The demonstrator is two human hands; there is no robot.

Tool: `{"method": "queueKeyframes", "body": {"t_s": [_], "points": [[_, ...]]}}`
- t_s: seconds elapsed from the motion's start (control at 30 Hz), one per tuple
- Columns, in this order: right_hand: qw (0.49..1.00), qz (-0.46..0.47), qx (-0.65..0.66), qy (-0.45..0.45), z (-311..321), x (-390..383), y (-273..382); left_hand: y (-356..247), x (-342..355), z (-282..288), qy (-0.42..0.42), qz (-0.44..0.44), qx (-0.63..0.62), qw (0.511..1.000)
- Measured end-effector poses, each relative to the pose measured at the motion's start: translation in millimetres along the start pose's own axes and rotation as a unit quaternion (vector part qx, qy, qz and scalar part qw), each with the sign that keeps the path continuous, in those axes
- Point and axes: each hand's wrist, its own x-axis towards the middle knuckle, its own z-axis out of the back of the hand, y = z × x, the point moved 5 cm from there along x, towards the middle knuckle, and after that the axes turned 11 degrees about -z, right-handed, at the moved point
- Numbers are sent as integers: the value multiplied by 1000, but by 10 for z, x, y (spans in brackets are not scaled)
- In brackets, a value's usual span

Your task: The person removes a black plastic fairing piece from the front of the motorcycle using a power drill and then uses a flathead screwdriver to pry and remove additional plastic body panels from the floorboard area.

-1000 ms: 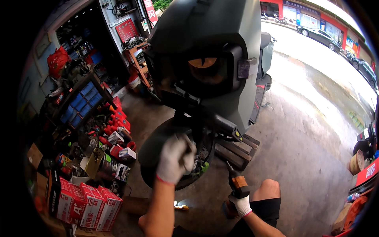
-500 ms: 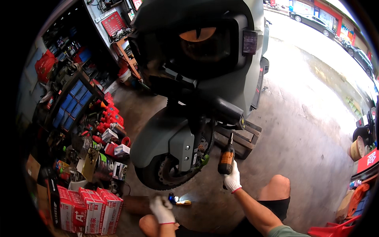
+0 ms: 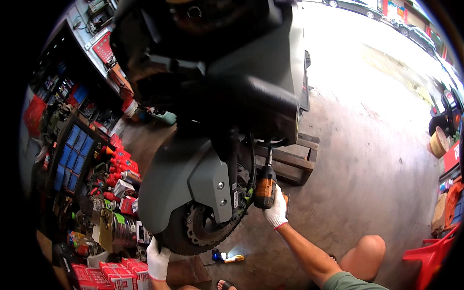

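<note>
One hand, your left hand, is resting at the lower front of the tyre; you cannot tell from this angle whether it is gripping or only steadying. To its right, a small lit lamp is lying on the floor, just beyond the right corner of a brown board. Its beam is spilling along the ground, so aiming it upward would probably be helping you more.

Your right hand is clasping an orange-and-black power driver, which is pointing nearly straight up beside the tyre. Its bit is reaching the lower edge of the black front panel on the scooter; the dark underside is hiding whether it is seated. You should be holding the bit square, pressing firmly and pulsing slowly, since a leaning bit is likely to slip toward the nearby black cable.

Farther back, a slatted wooden stand is showing its near right corner.
</note>
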Motion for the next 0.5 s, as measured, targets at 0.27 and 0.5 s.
{"method": "queueKeyframes", "body": {"t_s": [0.27,0.5], "points": [[986,115,-112,-54,-123,127,-210,-407,-253,-358,-26,-130,41,990],[988,126,-74,-52,-216,273,-309,-379,-590,-359,-41,-30,83,995]]}}
